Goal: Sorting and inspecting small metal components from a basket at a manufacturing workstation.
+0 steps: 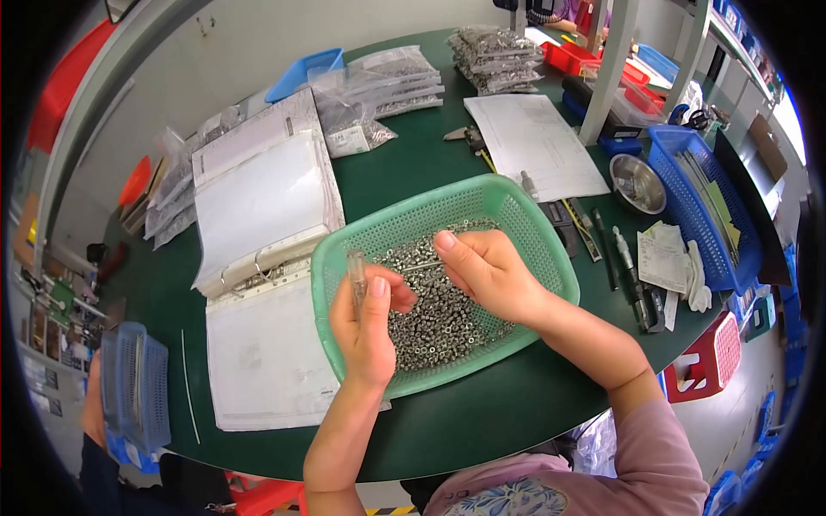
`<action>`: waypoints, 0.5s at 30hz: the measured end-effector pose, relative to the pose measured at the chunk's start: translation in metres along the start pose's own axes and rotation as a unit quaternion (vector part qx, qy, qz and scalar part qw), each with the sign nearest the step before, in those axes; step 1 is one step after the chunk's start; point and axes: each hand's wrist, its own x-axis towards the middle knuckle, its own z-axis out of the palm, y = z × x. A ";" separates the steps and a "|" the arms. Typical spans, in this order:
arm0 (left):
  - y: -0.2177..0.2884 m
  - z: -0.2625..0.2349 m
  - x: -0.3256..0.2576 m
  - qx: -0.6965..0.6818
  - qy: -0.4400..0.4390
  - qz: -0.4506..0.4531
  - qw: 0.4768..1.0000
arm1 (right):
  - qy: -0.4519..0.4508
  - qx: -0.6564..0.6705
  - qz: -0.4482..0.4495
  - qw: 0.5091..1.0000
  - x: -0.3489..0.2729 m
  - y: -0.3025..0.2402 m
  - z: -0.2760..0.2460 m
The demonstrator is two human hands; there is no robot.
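A green plastic mesh basket (508, 205) sits on the dark green table, filled with several small grey metal parts (439, 314). My left hand (368, 322) is over the basket's near left side and grips a clear thin tube (355, 273) held upright. My right hand (486, 273) hovers above the pile, fingers pinched on a thin metal pin (419, 267) that points left toward the tube. Both forearms come in from the lower edge.
An open white ring binder (262, 267) lies left of the basket. Bags of metal parts (495, 58) and a paper sheet (533, 142) lie behind. A blue basket (701, 202), a steel bowl (637, 183), and tools (632, 275) are at right. A small blue basket (138, 383) sits lower left.
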 end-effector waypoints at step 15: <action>0.000 0.006 0.000 0.065 -0.003 0.057 0.996 | -0.039 -0.002 0.030 0.999 -0.003 0.001 -0.001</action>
